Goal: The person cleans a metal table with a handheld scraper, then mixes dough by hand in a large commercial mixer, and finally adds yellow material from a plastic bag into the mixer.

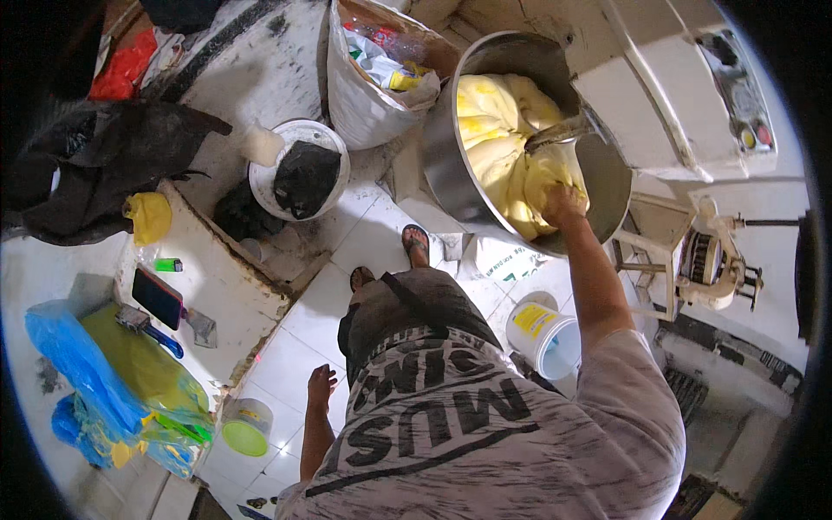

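A large steel mixer bowl [440, 147] at the upper right holds a thick mass of yellow dough [494, 169]. A curved mixing hook [559, 133] reaches down into the dough from the mixer head. My right arm stretches over the near rim of the bowl, and my right hand [565, 206] grasps the near side of the dough, its fingertips partly sunk out of sight. Low beside my body hangs my left hand [321, 385], fingers loosely bent and a little apart, with nothing in it.
A white sack with wrappers [368, 113] and a white bucket with a black bag [260, 186] stand left of the bowl. A bucket [530, 322] stands below it. The left ledge bears a phone [158, 297], a scraper [149, 325] and plastic bags [82, 364]. A machine [706, 256] stands right.
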`<state>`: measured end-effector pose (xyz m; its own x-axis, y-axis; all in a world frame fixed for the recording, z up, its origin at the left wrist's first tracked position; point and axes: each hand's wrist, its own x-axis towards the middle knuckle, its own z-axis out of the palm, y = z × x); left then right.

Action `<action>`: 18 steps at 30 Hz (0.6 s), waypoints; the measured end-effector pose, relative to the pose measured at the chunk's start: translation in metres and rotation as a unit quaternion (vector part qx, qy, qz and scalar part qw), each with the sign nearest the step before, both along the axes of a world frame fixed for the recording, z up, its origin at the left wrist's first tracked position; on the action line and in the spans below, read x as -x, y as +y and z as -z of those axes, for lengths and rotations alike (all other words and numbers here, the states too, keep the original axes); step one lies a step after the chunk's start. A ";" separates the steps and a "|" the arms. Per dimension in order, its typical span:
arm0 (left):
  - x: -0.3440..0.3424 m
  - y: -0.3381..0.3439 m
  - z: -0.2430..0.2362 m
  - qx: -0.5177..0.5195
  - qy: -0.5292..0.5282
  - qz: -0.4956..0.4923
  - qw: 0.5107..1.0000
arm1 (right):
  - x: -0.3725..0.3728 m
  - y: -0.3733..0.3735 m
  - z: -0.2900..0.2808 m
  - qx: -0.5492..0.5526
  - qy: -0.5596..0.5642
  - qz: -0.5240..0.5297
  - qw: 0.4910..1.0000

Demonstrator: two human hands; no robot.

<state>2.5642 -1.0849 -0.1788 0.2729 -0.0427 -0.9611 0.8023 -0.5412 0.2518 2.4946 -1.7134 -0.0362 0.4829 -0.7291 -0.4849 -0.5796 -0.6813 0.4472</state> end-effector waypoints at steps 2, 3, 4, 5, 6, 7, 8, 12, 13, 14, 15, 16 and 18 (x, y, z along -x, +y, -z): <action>-0.009 0.010 0.001 -0.004 0.001 0.010 1.000 | -0.010 0.020 -0.012 -0.030 -0.091 0.105 0.990; -0.013 0.011 0.001 -0.008 0.004 0.012 1.000 | 0.001 0.022 -0.013 -0.039 -0.097 0.113 0.988; -0.015 0.015 -0.001 -0.015 0.013 0.004 1.000 | 0.011 0.020 -0.011 -0.038 -0.097 0.112 0.988; -0.015 0.015 -0.001 -0.036 0.021 0.006 0.999 | 0.020 0.015 -0.006 -0.026 -0.108 0.074 0.991; -0.013 0.017 -0.001 -0.061 0.030 0.010 0.998 | 0.026 0.010 -0.003 -0.016 -0.119 0.037 0.992; -0.009 0.022 0.002 -0.068 0.039 0.014 0.997 | 0.016 0.011 -0.007 -0.063 -0.253 -0.015 0.965; -0.006 0.017 0.000 -0.085 0.037 0.017 0.996 | -0.021 0.028 -0.027 -0.225 -0.339 0.144 0.902; -0.022 -0.045 -0.024 -0.068 0.021 0.002 0.997 | -0.114 0.046 0.051 -0.536 -0.455 0.273 0.657; -0.026 -0.064 -0.031 -0.054 0.007 0.002 0.999 | -0.112 0.033 0.115 -0.494 -0.449 0.208 0.715; -0.026 -0.075 -0.038 -0.063 0.003 -0.012 0.998 | -0.127 0.035 0.138 -0.471 -0.422 0.200 0.749; -0.026 -0.086 -0.045 -0.057 -0.005 -0.035 0.998 | -0.137 0.035 0.158 -0.441 -0.396 0.195 0.781; -0.022 -0.095 -0.049 -0.052 -0.015 -0.065 0.996 | -0.144 0.038 0.165 -0.417 -0.332 0.180 0.827; -0.008 -0.108 -0.057 -0.088 0.010 -0.073 0.993 | -0.137 0.039 0.202 -0.352 -0.245 0.102 0.898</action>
